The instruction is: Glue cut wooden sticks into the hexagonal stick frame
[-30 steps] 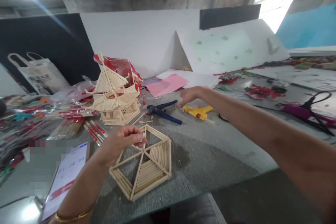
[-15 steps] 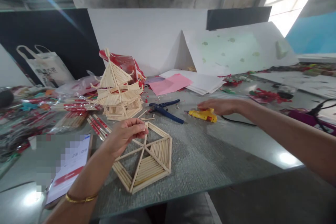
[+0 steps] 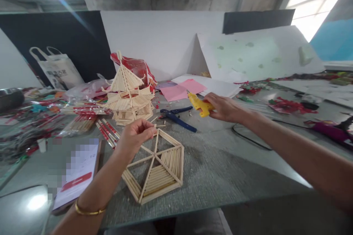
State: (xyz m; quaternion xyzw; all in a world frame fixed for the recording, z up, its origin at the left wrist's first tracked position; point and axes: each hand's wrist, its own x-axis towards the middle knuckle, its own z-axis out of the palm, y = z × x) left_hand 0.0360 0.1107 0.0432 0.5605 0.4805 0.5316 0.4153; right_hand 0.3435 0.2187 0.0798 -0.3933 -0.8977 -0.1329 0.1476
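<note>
Right hand (image 3: pixel 224 108) closed around the yellow glue gun (image 3: pixel 200 104), held clear of the table (image 3: pixel 220 169). Left hand (image 3: pixel 135 137) pinched tight over the flat-lying hexagonal stick frame (image 3: pixel 160 170). Apparently a gluing stage: a bead calls for bringing the nozzle to the pinched spot.

Bare left hand (image 3: pixel 135 137) and right hand (image 3: pixel 224 108), bare forearms, thin gold bangle (image 3: pixel 89 211) on left wrist
</note>
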